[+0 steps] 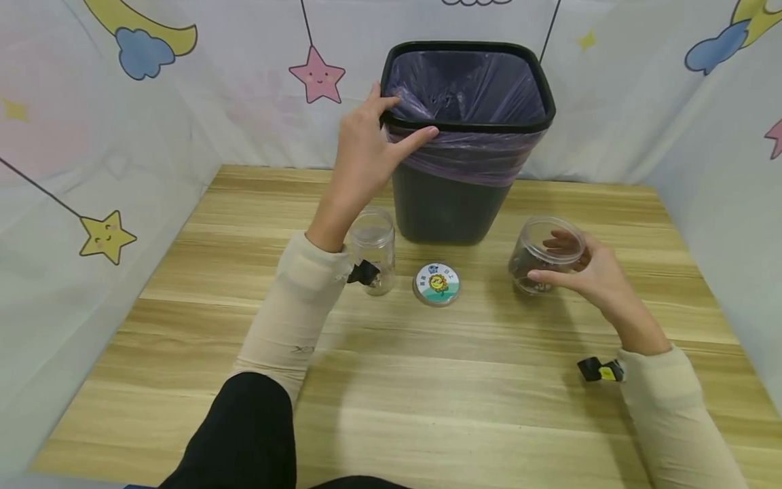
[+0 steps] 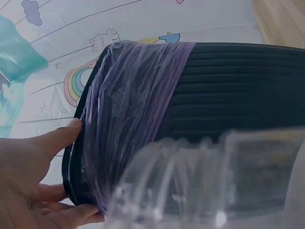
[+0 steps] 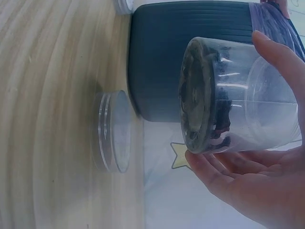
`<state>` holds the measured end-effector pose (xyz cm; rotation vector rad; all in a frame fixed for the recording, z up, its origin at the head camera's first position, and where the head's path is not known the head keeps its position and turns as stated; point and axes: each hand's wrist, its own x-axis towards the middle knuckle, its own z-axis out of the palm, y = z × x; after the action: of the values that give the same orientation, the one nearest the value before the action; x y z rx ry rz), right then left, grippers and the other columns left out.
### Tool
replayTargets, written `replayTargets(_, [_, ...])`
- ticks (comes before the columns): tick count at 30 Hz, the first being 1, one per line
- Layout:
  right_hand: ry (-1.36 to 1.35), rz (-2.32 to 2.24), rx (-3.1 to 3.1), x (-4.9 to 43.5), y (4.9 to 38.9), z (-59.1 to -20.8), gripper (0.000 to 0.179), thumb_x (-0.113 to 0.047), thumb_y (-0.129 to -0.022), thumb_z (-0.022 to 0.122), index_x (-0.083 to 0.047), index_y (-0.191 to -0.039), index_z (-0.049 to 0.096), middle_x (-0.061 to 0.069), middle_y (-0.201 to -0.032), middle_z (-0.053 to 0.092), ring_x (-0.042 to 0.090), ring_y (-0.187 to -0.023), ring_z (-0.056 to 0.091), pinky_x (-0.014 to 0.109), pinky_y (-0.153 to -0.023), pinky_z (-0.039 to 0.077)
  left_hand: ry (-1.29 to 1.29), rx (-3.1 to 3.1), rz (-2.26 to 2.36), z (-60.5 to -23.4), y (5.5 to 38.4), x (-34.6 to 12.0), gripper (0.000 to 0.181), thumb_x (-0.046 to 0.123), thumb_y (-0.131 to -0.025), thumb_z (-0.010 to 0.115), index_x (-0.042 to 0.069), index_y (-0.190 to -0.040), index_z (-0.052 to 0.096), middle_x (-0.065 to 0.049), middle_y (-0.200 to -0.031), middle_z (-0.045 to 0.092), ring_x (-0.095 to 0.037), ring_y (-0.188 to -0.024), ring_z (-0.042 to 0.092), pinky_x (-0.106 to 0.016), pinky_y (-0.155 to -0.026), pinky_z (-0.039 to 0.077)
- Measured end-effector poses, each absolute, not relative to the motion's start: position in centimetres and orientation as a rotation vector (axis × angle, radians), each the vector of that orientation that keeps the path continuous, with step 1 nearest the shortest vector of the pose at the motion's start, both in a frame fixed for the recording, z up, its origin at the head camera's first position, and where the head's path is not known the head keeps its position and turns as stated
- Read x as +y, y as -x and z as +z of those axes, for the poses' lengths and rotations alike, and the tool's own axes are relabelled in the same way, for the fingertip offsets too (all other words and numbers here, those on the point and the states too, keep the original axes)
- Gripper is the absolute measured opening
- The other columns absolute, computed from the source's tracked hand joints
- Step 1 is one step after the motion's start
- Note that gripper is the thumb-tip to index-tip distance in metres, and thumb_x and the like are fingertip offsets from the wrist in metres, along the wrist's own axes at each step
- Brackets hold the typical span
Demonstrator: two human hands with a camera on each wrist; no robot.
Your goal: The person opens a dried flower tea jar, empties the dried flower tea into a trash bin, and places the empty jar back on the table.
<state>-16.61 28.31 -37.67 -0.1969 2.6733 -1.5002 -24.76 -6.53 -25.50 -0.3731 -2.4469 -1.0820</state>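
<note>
A dark trash bin (image 1: 455,204) with a purple plastic liner (image 1: 464,159) folded over its rim stands at the back of the table. My left hand (image 1: 373,139) grips the bin's rim at its left front corner, thumb along the front edge. My right hand (image 1: 595,272) holds a clear, lidless plastic jar (image 1: 537,261) by its side, raised off the table. Dark matter (image 3: 200,95) lies over the jar's bottom; what it is I cannot tell. In the left wrist view, the left hand (image 2: 24,176) has its thumb and fingers around the liner-covered rim (image 2: 71,162).
A second clear jar (image 1: 381,255) stands under my left forearm, left of the bin. A round lid (image 1: 437,284) with a sunflower picture lies on the wood-grain table (image 1: 427,380) in front of the bin. Cartoon-printed cloth (image 1: 244,102) encloses the table's back and sides.
</note>
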Motion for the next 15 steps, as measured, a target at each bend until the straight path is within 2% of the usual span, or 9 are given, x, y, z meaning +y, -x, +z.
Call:
replayTargets(1, [0.197,-1.505,2.674,28.33,16.64,-37.61,0.077,-0.020,-0.083,0.084,-0.005,-0.147,0.043,0.018,-0.140,0.054,0.003,-0.108,0.056,0.013,-0.085,0.045,0.385,-2.418,-1.097,-25.57,24.86,-6.57,0.069,0.046,-0.083,0.079,0.000,-0.132,0.061,-0.024,-0.144,0.048,-0.015,-0.088,0.057,-0.013,-0.081,0.038])
replayTargets(3, [0.188,-1.507,2.676,28.36,16.69,-37.51,0.077,-0.021,-0.083,0.084,-0.006,-0.147,0.044,0.018,-0.140,0.053,0.003,-0.109,0.056,0.012,-0.086,0.044,0.399,-2.367,-1.142,-25.69,25.01,-6.63,0.065,0.043,-0.081,0.082,0.000,-0.127,0.064,-0.020,-0.129,0.061,-0.016,-0.073,0.046,-0.017,-0.072,0.037])
replayTargets(5, [0.181,-1.513,2.677,28.37,16.73,-37.43,0.077,-0.021,-0.082,0.085,-0.007,-0.147,0.044,0.017,-0.140,0.054,0.003,-0.109,0.056,0.012,-0.086,0.044,0.412,-2.324,-1.196,-25.81,25.12,-6.67,0.061,0.041,-0.080,0.084,0.000,-0.121,0.065,-0.013,-0.112,0.066,-0.014,-0.079,0.050,-0.015,-0.072,0.039])
replayTargets(6, [0.180,-1.519,2.676,28.35,16.74,-37.39,0.077,-0.020,-0.082,0.085,-0.007,-0.147,0.045,0.016,-0.140,0.054,0.004,-0.110,0.056,0.011,-0.086,0.044,0.419,-2.301,-1.227,-25.85,25.17,-6.68,0.059,0.039,-0.079,0.085,0.000,-0.118,0.066,-0.011,-0.105,0.065,-0.011,-0.086,0.055,-0.012,-0.078,0.041])
replayTargets(9, [0.189,-1.528,2.684,28.25,16.76,-37.31,0.077,-0.019,-0.082,0.085,-0.007,-0.146,0.045,0.014,-0.140,0.055,0.005,-0.111,0.056,0.011,-0.087,0.044,0.409,-2.258,-1.302,-26.01,25.18,-6.74,0.053,0.036,-0.077,0.087,0.000,-0.110,0.065,-0.006,-0.106,0.066,-0.006,-0.110,0.059,-0.013,-0.092,0.045])
replayTargets(12, [0.190,-1.526,2.703,28.16,16.78,-37.28,0.077,-0.020,-0.081,0.085,-0.007,-0.146,0.045,0.012,-0.139,0.055,0.006,-0.113,0.054,0.012,-0.089,0.043,0.397,-2.237,-1.324,-26.19,25.15,-6.80,0.050,0.036,-0.076,0.088,0.003,-0.103,0.064,-0.005,-0.099,0.065,-0.006,-0.101,0.059,-0.013,-0.086,0.045])
replayTargets(15, [0.189,-1.518,2.753,28.05,16.81,-37.28,0.076,-0.021,-0.080,0.086,-0.008,-0.144,0.047,0.011,-0.138,0.056,0.011,-0.115,0.053,0.018,-0.091,0.042,0.388,-2.230,-1.311,-26.36,25.15,-6.84,0.049,0.039,-0.075,0.088,0.005,-0.101,0.064,-0.003,-0.092,0.063,-0.012,-0.079,0.050,-0.017,-0.073,0.041])
